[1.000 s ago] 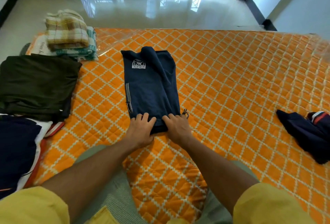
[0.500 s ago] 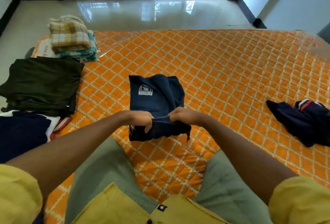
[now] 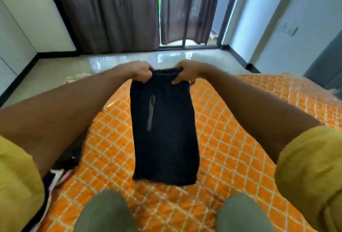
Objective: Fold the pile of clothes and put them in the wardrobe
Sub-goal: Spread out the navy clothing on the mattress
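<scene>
A pair of navy shorts (image 3: pixel 164 130) with a pale stripe on the side hangs in the air in front of me, above the orange quilted mattress (image 3: pixel 231 157). My left hand (image 3: pixel 141 71) grips the left end of the top edge. My right hand (image 3: pixel 185 71) grips the right end of that edge. Both arms are stretched forward and raised. The lower hem hangs just above the mattress between my knees.
Folded dark clothes (image 3: pixel 72 156) lie at the mattress's left edge, mostly hidden by my left arm. Beyond the mattress is a glossy floor (image 3: pixel 114 59), dark curtains (image 3: pixel 111 9) over a glass door, and white walls at both sides.
The shorts lay on the mattress with my hands at their near edge. Both hands took hold of that edge and lifted them up into the air. My view has tilted up.
</scene>
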